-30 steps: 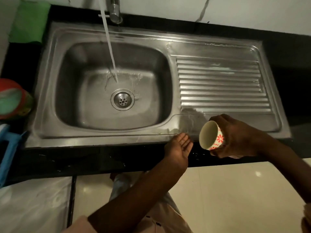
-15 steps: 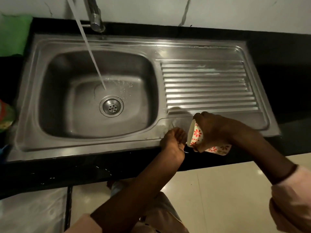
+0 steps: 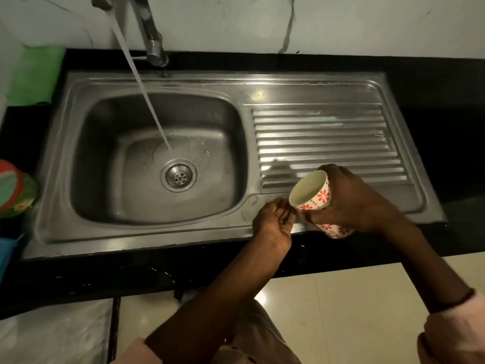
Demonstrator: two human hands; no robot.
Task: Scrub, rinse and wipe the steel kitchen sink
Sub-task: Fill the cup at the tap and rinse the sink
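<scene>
The steel sink fills the view, its basin on the left and a ribbed drainboard on the right. Water streams from the tap down to a spot just behind the drain. My right hand grips a white cup with red flowers, tilted with its mouth towards the left, over the drainboard's front edge. My left hand lies with relaxed fingers on the sink's front rim, fingertips just below the cup's mouth.
A green cloth lies on the black counter at the back left. Red and green round items and a blue object sit at the left edge. Pale floor tiles show below the counter's front.
The right hand tipped the cup down over the left fingers, then raised it so its mouth shows again. The left hand stayed on the front rim. The view shifted.
</scene>
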